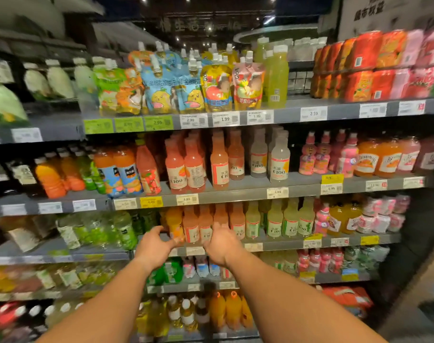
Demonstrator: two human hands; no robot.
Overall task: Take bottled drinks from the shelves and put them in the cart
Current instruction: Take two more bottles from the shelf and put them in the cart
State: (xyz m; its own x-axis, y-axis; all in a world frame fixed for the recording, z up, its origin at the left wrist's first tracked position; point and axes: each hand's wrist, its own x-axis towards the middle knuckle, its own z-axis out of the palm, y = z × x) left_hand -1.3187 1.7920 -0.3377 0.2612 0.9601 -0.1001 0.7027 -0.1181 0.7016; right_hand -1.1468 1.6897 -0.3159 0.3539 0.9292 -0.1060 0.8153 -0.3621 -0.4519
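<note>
Both my arms reach out to the third shelf (280, 243) of a drinks rack. My left hand (154, 248) is open, fingers curled toward an orange bottle (174, 222) at the front of the row, fingertips close to its base. My right hand (222, 246) is spread open in front of the pink-orange bottles (192, 225), just below them. I cannot tell whether either hand touches a bottle. Pale green bottles (290, 220) stand to the right on the same shelf. No cart is in view.
Shelves run above and below: pink and white bottles (219, 162) one level up, spout pouches (216, 87) on top, small bottles and orange bottles (232, 309) lower down. Another rack (50, 177) adjoins on the left. The floor shows at the right edge.
</note>
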